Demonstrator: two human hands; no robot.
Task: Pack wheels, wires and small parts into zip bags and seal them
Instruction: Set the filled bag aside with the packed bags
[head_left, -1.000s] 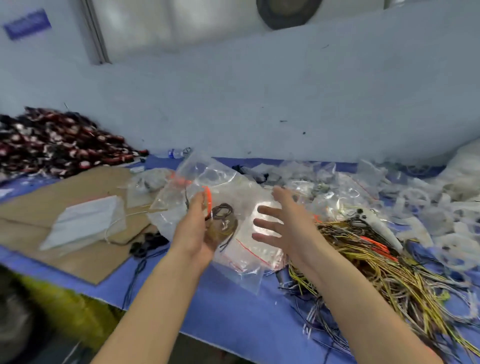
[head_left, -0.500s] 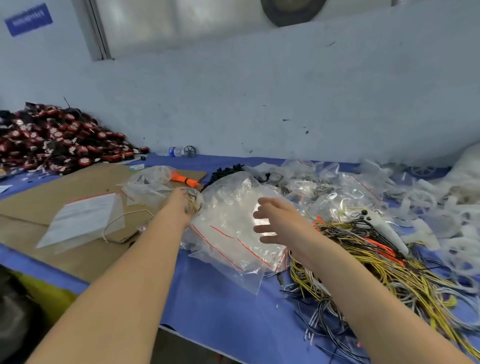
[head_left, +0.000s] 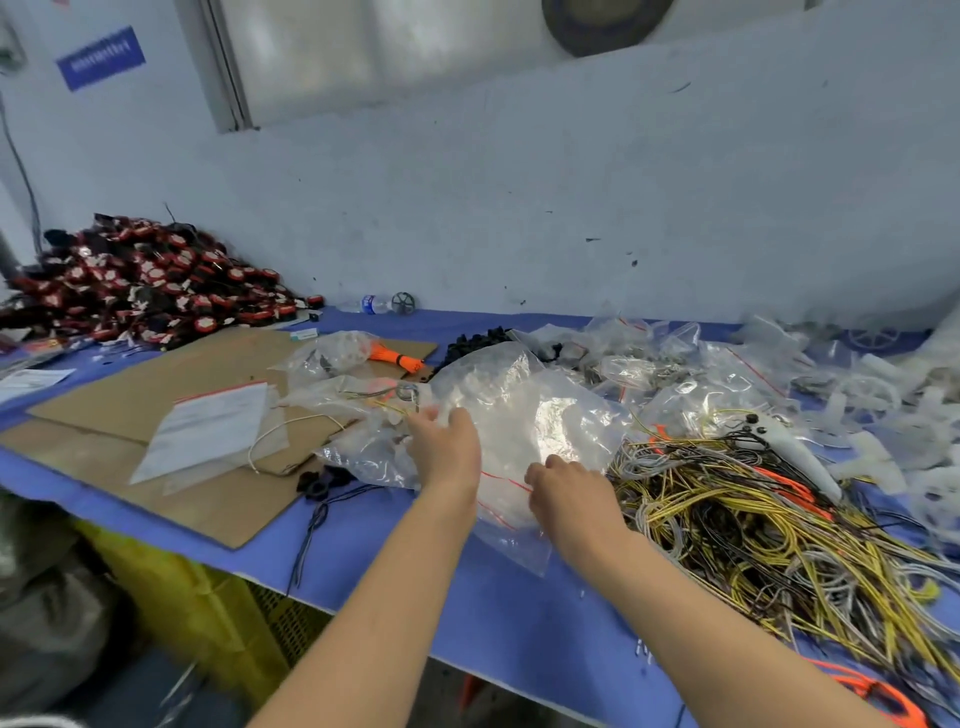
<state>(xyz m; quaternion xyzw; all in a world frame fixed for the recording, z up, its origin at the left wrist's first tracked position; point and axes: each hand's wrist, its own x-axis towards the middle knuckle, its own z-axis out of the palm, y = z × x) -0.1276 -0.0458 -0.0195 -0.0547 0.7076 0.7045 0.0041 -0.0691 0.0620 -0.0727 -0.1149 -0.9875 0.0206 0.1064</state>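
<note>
A heap of clear zip bags (head_left: 524, 405) with red seal lines lies in the middle of the blue table (head_left: 493, 613). My left hand (head_left: 441, 447) rests on the heap's left side, fingers stretched toward a filled bag holding wires and a small ring (head_left: 363, 397). My right hand (head_left: 566, 488) lies on the heap's near edge with its fingers bent down into the plastic; their tips are hidden. A tangle of yellow, grey and black wires (head_left: 753, 519) spreads to the right of it. White plastic wheels (head_left: 872, 395) lie at the far right.
Brown cardboard (head_left: 156, 395) covers the table's left, with a flat bag holding paper (head_left: 208, 431) on it. A pile of red-and-black parts (head_left: 145, 280) sits at the back left, an orange tie bundle (head_left: 395, 358) behind the bags. A yellow crate (head_left: 197, 597) stands under the table edge.
My left hand carried the filled bag left, set it down by the cardboard, and came back onto the bag heap. My right hand dropped onto the heap and bent its fingers.
</note>
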